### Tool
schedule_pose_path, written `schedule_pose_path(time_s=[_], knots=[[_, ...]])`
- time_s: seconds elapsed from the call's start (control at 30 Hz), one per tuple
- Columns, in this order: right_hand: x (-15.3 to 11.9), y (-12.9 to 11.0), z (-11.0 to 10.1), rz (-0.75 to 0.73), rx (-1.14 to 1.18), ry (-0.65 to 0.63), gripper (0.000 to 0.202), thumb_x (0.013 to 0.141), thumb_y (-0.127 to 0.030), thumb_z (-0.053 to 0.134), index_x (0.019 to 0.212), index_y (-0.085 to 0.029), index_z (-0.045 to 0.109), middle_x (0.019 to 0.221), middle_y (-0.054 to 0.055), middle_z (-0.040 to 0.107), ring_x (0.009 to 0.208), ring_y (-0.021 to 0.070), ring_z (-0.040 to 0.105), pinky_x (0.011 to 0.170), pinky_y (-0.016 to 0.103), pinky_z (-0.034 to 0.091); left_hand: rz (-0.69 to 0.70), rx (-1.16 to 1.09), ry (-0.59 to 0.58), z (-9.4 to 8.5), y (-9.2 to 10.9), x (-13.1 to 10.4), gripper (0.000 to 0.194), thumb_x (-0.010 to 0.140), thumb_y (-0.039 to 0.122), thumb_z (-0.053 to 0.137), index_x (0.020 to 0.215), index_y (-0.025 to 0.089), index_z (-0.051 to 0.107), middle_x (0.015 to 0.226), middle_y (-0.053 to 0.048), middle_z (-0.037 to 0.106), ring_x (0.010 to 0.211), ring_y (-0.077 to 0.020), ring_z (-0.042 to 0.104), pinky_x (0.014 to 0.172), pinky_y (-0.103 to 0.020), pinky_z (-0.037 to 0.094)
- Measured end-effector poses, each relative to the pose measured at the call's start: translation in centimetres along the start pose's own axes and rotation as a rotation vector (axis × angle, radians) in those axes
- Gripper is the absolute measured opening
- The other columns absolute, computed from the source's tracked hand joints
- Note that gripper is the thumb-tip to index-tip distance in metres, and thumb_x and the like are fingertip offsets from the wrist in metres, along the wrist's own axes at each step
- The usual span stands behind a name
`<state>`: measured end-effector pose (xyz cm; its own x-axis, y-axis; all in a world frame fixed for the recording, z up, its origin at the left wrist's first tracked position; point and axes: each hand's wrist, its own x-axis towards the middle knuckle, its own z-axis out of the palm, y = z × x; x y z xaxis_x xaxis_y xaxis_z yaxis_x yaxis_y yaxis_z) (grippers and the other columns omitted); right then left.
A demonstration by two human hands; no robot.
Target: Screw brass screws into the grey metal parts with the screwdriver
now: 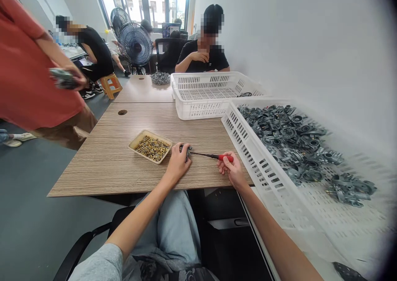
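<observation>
On the wood-grain table, my left hand [178, 163] is closed around a small grey metal carburetor part [187, 152], mostly covered by the fingers. My right hand [233, 170] grips a screwdriver by its red and black handle [226, 158]. The thin dark shaft points left, and its tip meets the side of the metal part; the exact contact point is too small to make out. Just left of my left hand sits a cream tray [132, 145] filled with small brass-coloured pieces [152, 147].
A white crate [260, 159] of grey carburetors [288, 134] stands along the right. Behind it is another white crate [198, 109] with a few dark parts. A bowl of metal parts [160, 78] sits farther back. One person sits opposite; another in red [40, 74] stands left.
</observation>
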<state>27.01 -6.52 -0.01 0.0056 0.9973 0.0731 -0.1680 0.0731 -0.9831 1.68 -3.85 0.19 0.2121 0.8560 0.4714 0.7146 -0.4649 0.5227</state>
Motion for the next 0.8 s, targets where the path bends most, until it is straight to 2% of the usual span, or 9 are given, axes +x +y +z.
schedule_pose_path(time_s=[0.43,0.8], knots=[[-0.10,-0.18,0.39,-0.036,-0.083,-0.002,0.038,0.092,-0.056,0.071,0.100,-0.026,0.049,0.075,-0.001,0.068,0.050,0.0139,0.056,0.045,0.024,0.042,-0.012,-0.016,0.006,0.01,0.05,-0.01,0.060,0.082,0.005,0.055,0.138,0.024,0.049,0.137,-0.014,0.044,0.129,-0.0306,0.045,0.112,-0.048,0.045],[-0.02,0.37,0.01,-0.068,-0.137,-0.038,0.034,0.095,-0.052,0.069,0.106,-0.026,0.049,0.080,-0.001,0.069,0.052,0.0123,0.058,0.045,0.023,0.043,-0.017,-0.013,0.015,0.35,-0.41,0.03,0.059,0.082,0.005,0.056,0.138,0.021,0.049,0.138,-0.015,0.043,0.133,-0.0305,0.043,0.114,-0.047,0.043]])
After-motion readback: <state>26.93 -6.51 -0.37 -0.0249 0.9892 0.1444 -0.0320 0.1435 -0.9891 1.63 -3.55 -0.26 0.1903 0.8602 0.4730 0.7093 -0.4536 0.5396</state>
